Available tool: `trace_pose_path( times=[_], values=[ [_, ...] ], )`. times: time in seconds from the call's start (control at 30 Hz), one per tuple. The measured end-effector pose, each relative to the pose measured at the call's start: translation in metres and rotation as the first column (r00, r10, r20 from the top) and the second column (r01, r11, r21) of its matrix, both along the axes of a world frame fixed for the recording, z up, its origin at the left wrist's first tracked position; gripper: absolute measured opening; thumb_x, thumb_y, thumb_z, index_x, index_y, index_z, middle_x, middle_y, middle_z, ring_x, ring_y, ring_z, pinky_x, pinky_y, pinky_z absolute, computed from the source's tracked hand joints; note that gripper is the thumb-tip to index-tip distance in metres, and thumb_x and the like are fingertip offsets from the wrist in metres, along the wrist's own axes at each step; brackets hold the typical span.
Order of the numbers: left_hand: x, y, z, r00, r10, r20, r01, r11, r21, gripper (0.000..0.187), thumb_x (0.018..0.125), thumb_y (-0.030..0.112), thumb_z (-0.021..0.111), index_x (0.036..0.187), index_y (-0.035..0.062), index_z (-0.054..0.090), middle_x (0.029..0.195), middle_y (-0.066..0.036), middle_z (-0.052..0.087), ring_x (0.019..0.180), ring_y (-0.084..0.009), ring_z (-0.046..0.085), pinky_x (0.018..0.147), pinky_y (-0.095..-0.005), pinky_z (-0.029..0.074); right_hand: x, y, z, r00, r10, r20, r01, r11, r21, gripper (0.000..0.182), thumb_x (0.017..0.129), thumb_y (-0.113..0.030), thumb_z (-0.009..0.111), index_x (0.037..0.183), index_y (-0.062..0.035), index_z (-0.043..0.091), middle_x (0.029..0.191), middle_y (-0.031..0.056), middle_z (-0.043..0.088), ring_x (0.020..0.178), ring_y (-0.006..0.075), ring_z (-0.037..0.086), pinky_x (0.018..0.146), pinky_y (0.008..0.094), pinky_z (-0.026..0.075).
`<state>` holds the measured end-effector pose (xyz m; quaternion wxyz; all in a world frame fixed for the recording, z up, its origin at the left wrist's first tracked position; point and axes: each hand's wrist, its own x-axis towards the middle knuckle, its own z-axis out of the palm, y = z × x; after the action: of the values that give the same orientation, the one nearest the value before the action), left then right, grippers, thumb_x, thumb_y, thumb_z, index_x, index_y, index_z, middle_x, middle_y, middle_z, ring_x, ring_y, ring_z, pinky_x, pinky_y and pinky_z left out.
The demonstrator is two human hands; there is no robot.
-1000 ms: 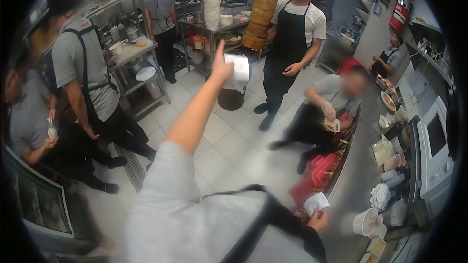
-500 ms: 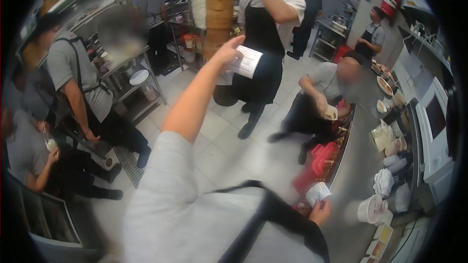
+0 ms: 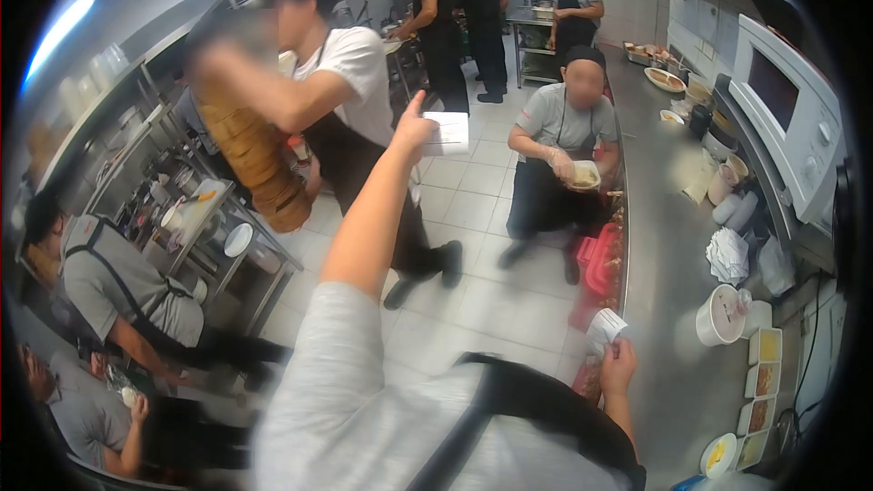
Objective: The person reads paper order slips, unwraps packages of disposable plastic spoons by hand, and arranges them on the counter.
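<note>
Stretched out ahead on a raised arm, my left hand (image 3: 416, 130) grips a white printed slip (image 3: 448, 134), its index finger pointing up. Low at the right, beside the counter edge, my right hand (image 3: 618, 365) pinches another white printed slip (image 3: 607, 327). Left of my raised arm, a co-worker in a white shirt and black apron (image 3: 341, 141) carries a tall stack of bamboo steamers (image 3: 250, 150). Farther ahead, a crouching co-worker in grey (image 3: 564, 123) holds a small white bowl of food (image 3: 583, 175).
A steel counter (image 3: 650, 245) runs along the right, with a white tub (image 3: 721, 314), food containers (image 3: 767, 345), crumpled white cloth (image 3: 727, 255) and a microwave (image 3: 780, 118). Red containers (image 3: 600, 259) stand beside its edge. Several co-workers and steel shelves (image 3: 195, 218) are at the left and back.
The camera view has turned. The co-worker with the steamers has moved left, and the stack now tilts. The crouching co-worker's head has come up. Both my hands still hold their slips.
</note>
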<state>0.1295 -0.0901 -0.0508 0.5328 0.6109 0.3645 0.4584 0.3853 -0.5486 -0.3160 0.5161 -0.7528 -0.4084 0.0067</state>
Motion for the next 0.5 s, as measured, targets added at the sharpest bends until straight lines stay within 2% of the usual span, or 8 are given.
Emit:
trace_pose_path(
  times=[0.13, 0.23, 0.33, 0.37, 0.4, 0.43, 0.47, 0.5],
  values=[
    [0.002, 0.001, 0.007, 0.988, 0.121, 0.092, -0.120, 0.993, -0.021, 0.086, 0.067, -0.015, 0.049, 0.144, 0.0134, 0.021, 0.112, -0.020, 0.055, 0.084, -0.0215, 0.060, 0.068, -0.0313, 0.048, 0.002, 0.000, 0.006, 0.999, 0.007, 0.043, -0.006, 0.999, -0.033, 0.011, 0.075, 0.001, 0.062, 0.081, 0.0008, 0.052, 0.075, 0.0116, 0.054, 0.062, 0.0233, 0.055, 0.059, 0.0317, 0.046],
    [0.002, 0.011, -0.002, 0.968, 0.185, 0.172, -0.202, 0.975, 0.092, 0.070, 0.069, -0.015, 0.047, 0.134, 0.0103, 0.043, 0.112, -0.017, 0.058, 0.086, -0.0217, 0.061, 0.072, -0.0302, 0.049, 0.004, 0.003, 0.006, 0.999, 0.010, 0.050, -0.009, 0.999, -0.037, 0.011, 0.075, 0.001, 0.061, 0.081, 0.0007, 0.052, 0.075, 0.0120, 0.054, 0.062, 0.0239, 0.055, 0.059, 0.0320, 0.045],
    [0.000, -0.001, -0.034, 0.997, -0.057, -0.043, 0.067, 0.964, 0.258, 0.051, 0.072, -0.014, 0.044, 0.115, 0.0082, 0.061, 0.108, -0.012, 0.062, 0.089, -0.0210, 0.062, 0.077, -0.0297, 0.050, 0.004, 0.001, 0.006, 0.995, 0.011, 0.095, -0.007, 0.999, -0.049, 0.010, 0.075, 0.001, 0.062, 0.081, 0.0006, 0.053, 0.075, 0.0126, 0.054, 0.062, 0.0246, 0.055, 0.059, 0.0321, 0.045],
    [0.008, -0.039, -0.039, 0.973, -0.083, -0.215, 0.111, 0.986, 0.122, 0.042, 0.075, -0.013, 0.043, 0.104, 0.0075, 0.067, 0.104, -0.009, 0.064, 0.091, -0.0204, 0.062, 0.079, -0.0308, 0.051, 0.003, 0.001, 0.009, 0.994, 0.011, 0.113, -0.005, 0.998, -0.055, 0.010, 0.075, 0.001, 0.062, 0.081, 0.0007, 0.053, 0.075, 0.0129, 0.054, 0.063, 0.0248, 0.055, 0.059, 0.0321, 0.045],
    [0.010, -0.061, -0.070, 0.935, -0.284, -0.213, 0.287, 0.958, -0.018, 0.043, 0.074, -0.012, 0.043, 0.109, 0.0023, 0.063, 0.107, -0.012, 0.063, 0.093, -0.0211, 0.062, 0.082, -0.0313, 0.051, 0.002, 0.002, 0.010, 0.991, 0.011, 0.130, -0.003, 0.998, -0.060, 0.011, 0.075, 0.000, 0.062, 0.081, 0.0007, 0.053, 0.075, 0.0131, 0.054, 0.063, 0.0250, 0.055, 0.059, 0.0320, 0.045],
    [0.011, -0.070, -0.125, 0.799, -0.271, -0.537, 0.451, 0.861, 0.237, 0.041, 0.077, -0.010, 0.041, 0.109, 0.0023, 0.063, 0.111, -0.012, 0.062, 0.100, -0.0221, 0.060, 0.087, -0.0350, 0.049, 0.005, 0.002, 0.007, 0.984, 0.011, 0.180, -0.004, 0.999, -0.042, 0.011, 0.075, 0.000, 0.062, 0.081, 0.0008, 0.053, 0.075, 0.0127, 0.054, 0.062, 0.0243, 0.055, 0.059, 0.0318, 0.045],
    [0.009, -0.082, -0.191, 0.775, -0.475, -0.418, 0.568, 0.812, 0.131, 0.039, 0.080, -0.008, 0.042, 0.111, 0.0044, 0.063, 0.114, -0.013, 0.060, 0.107, -0.0243, 0.056, 0.092, -0.0382, 0.046, 0.009, 0.003, 0.000, 0.973, 0.010, 0.230, -0.005, 1.000, -0.022, 0.011, 0.075, 0.000, 0.062, 0.082, 0.0009, 0.053, 0.074, 0.0123, 0.054, 0.062, 0.0235, 0.055, 0.059, 0.0315, 0.045],
    [0.009, -0.125, -0.208, 0.631, -0.442, -0.638, 0.626, 0.776, 0.082, 0.040, 0.079, -0.006, 0.047, 0.114, 0.0080, 0.062, 0.115, -0.013, 0.059, 0.109, -0.0256, 0.055, 0.094, -0.0378, 0.043, 0.009, 0.002, -0.005, 0.961, 0.008, 0.275, -0.007, 1.000, -0.006, 0.012, 0.075, 0.000, 0.063, 0.082, 0.0010, 0.054, 0.074, 0.0120, 0.054, 0.061, 0.0228, 0.055, 0.059, 0.0313, 0.045]
  ],
)
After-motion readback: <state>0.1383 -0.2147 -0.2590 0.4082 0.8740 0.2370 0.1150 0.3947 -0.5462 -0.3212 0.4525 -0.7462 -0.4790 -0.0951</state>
